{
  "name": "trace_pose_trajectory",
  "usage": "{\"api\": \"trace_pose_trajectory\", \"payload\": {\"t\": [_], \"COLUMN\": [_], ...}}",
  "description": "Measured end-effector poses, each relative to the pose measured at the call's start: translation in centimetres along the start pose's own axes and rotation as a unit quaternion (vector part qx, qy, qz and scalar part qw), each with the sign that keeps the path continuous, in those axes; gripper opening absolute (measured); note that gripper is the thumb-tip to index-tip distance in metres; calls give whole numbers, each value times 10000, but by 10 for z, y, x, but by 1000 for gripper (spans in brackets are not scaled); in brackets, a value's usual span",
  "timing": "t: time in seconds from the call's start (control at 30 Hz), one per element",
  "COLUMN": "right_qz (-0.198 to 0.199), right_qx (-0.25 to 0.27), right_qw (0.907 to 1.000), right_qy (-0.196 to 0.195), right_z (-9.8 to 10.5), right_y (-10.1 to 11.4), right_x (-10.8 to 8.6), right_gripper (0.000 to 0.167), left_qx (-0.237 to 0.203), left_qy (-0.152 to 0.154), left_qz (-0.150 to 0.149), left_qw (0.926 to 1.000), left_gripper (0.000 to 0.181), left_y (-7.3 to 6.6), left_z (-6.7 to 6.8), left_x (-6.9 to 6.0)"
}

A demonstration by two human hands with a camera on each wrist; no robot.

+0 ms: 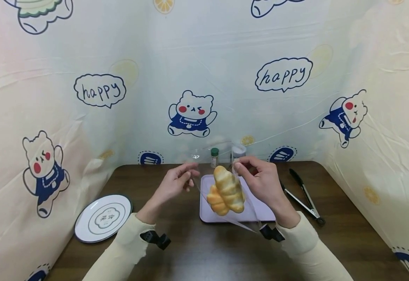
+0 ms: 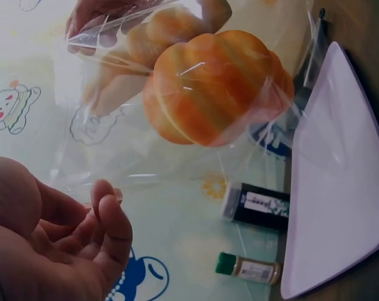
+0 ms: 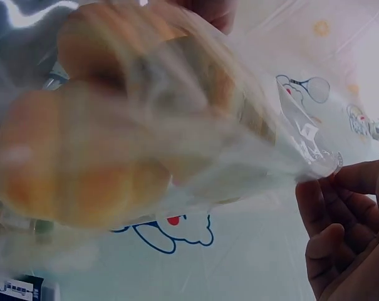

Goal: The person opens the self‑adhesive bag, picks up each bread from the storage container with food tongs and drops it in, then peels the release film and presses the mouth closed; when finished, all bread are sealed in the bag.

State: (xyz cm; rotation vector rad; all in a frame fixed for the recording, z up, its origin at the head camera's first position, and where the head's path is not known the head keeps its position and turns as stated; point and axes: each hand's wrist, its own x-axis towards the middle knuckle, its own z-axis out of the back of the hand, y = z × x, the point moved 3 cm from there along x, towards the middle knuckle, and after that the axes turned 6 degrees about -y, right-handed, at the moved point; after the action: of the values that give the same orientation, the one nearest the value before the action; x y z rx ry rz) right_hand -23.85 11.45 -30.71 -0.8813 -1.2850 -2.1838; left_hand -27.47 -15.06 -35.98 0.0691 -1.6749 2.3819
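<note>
Mid-frame, my right hand (image 1: 260,178) pinches the clear plastic bag (image 2: 129,153) around two ridged, golden bread rolls (image 1: 229,189); whether my left hand (image 1: 174,182) grips, I can't tell. Best hold its edge high.

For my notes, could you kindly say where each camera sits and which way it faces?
Head: on the head, forward and down at bagged bread rolls; left hand, right hand, sleeves show.
Left wrist: on that wrist, facing the clear bag; both hands show.
Right wrist: likewise, facing the bag; both hands show.
Wrist views share bag and bread rolls.
</note>
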Motion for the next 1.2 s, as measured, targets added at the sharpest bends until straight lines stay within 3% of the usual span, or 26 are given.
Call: {"api": "trace_pose_trajectory", "payload": {"t": [0.13,0.23,0.43,0.57,0.83,1.0,1.2], "right_qz": [-15,14,-13,-101,-360,-637,-1032], "right_qx": [68,97,188,282,295,55,-390], "right_qw": [10000,10000,9998,9995,9985,9978,9935], "right_qy": [9,-11,-18,-90,-289,-171,290], "right_z": [2,4,7,11,20,20,16], "right_y": [-1,0,0,-6,-22,-37,-50], "right_x": [0,0,1,1,2,1,-5], "right_gripper": [8,8,8,8,7,10,14], "left_qx": [-215,-154,6,-224,-874,-1018,-1001], "left_qy": [209,151,-343,-698,-1412,-1691,-1826], "left_qz": [33,-117,-450,-549,-1127,-1268,-1421], "left_qw": [9995,9997,9984,9958,9796,9721,9677], "left_gripper": [35,34,28,30,27,28,26], "left_y": [1,1,-2,-6,-23,-28,-36], "left_z": [-3,-3,0,2,4,3,-1], "left_x": [0,1,0,-2,-10,-12,-17]}}
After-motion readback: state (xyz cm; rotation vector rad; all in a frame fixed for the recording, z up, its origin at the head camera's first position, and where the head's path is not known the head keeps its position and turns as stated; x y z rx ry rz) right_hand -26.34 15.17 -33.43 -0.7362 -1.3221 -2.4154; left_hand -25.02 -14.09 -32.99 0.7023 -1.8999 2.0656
